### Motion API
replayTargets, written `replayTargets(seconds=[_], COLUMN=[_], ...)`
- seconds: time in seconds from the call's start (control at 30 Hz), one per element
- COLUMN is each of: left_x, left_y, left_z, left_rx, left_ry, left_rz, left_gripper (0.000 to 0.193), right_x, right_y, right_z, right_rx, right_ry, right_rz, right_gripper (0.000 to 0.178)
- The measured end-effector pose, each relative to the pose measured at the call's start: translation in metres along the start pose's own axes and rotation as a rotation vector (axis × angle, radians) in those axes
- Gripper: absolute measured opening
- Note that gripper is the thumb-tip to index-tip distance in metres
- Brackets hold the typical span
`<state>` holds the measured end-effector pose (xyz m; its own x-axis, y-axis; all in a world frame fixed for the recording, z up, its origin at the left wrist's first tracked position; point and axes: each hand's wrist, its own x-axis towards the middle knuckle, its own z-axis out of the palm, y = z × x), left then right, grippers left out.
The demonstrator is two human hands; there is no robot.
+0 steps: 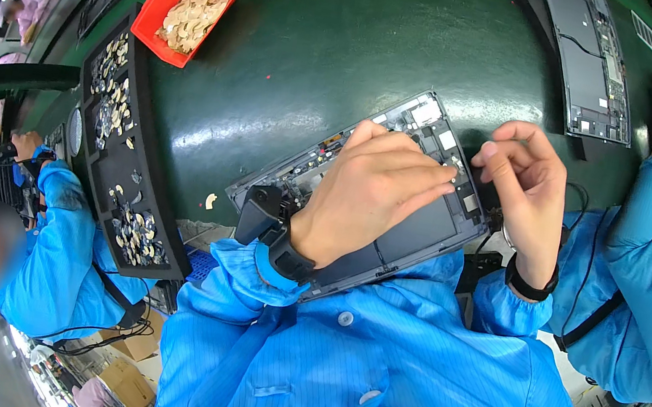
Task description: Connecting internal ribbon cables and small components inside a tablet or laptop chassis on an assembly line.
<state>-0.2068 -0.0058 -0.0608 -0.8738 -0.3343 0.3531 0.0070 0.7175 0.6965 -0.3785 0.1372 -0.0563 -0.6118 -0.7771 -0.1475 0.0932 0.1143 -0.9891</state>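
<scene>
An open laptop base (pixel 428 232) with its inner boards and dark battery cells exposed lies slanted in front of me, its lower edge near my blue smock. My left hand (pixel 371 189) reaches across it, fingers pressed together with their tips at small parts near the right edge. Whatever those tips hold is too small to make out. Just beyond that edge is my right hand (pixel 529 185), its fingers curled and the thumb close to the index finger. I cannot make out anything between them. Dark bands circle both wrists, and a black device sits on the left one.
A red bin (pixel 142 28) of pale, thin pieces stands far left. Beside it runs a black tray (pixel 162 216) with many small parts. Another opened laptop base (pixel 590 71) lies far right on the green table (pixel 301 38). Co-workers in blue sit on both sides.
</scene>
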Motion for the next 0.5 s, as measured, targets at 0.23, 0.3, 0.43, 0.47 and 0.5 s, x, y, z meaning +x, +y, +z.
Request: replayTargets(seconds=[0.23,0.3,0.43,0.47,0.5], left_x=[0.007,0.007,0.006,0.006,0.006], left_y=[0.003,0.003,0.001,0.001,0.001], left_z=[-0.003,-0.004,-0.002,-0.002,-0.001], left_rx=[0.144,0.145,0.118,0.123,0.122], left_ry=[-0.078,-0.09,-0.104,-0.124,-0.126], left_rz=[0.122,0.118,0.134,0.132,0.131], left_gripper=[0.024,0.025,0.025,0.025,0.025], right_x=[0.001,0.001,0.002,0.002,0.003], right_y=[0.005,0.006,0.007,0.007,0.008], right_z=[-0.011,-0.01,-0.01,-0.01,-0.01], right_rx=[-0.117,-0.12,-0.13,-0.128,-0.128], right_ry=[0.049,0.048,0.037,0.037,0.039], right_rz=[-0.049,-0.037,-0.038,-0.039,-0.033], right_gripper=[0.017,0.018,0.018,0.018,0.018])
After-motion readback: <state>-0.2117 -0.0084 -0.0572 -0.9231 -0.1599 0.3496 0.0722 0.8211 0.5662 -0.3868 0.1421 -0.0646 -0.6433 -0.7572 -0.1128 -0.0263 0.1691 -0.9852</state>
